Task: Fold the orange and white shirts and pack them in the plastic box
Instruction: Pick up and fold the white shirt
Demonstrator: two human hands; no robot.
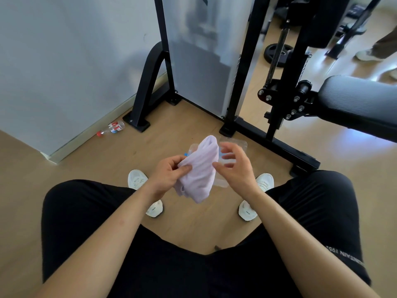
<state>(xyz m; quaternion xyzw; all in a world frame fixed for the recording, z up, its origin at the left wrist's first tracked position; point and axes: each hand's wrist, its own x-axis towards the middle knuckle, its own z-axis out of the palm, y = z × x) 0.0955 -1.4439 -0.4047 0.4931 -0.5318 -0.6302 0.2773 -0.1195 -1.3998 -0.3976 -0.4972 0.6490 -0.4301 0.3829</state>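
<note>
A plastic bottle point(111, 127) lies far left by the wall, its red-and-white label unreadable. Your left hand point(169, 173) pinches the bunched white shirt point(200, 168) above the clear plastic box point(240, 145) on the floor. Your right hand point(234, 168) is just beside the shirt, fingers loosely spread, holding nothing. The print on your shorts point(322, 211) partly reads "NTAIN 195".
</note>
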